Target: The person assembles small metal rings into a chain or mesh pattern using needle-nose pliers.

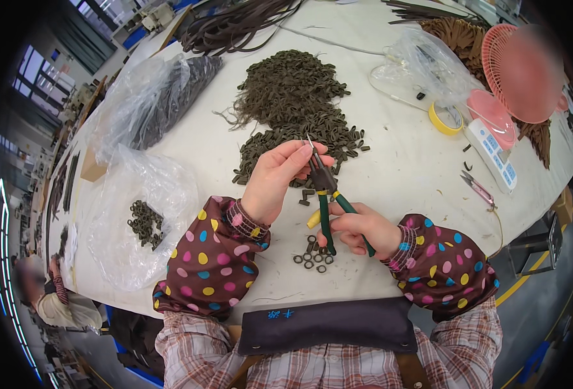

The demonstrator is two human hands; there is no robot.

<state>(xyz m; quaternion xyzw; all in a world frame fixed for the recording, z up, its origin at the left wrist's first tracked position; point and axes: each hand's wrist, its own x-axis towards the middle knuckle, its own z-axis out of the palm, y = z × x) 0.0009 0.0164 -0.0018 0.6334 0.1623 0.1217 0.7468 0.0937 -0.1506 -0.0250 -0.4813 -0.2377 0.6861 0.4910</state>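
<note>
My right hand (367, 228) is wrapped around the green handles of long-nose pliers (323, 180), whose slim jaws point up and away from me. At the jaws, my left hand (273, 178) is closed in a pinch with thumb and fingers; whatever small piece it holds is hidden. Right behind it spreads a heap of small dark olive fabric loops (293, 84). Several small round rings (309, 259) lie on the table below the pliers. Beside the right fingers is a small yellow object (314, 219), partly covered.
On the left, a clear plastic bag (111, 240) has more dark loops (145, 225) on it; another wraps dark material (170, 97). Right: yellow tape (446, 118), a white power strip (492, 154), thread snips (479, 188), a pink basket (494, 55). Dark straps (234, 26) lie far back. A person (63, 305) sits left.
</note>
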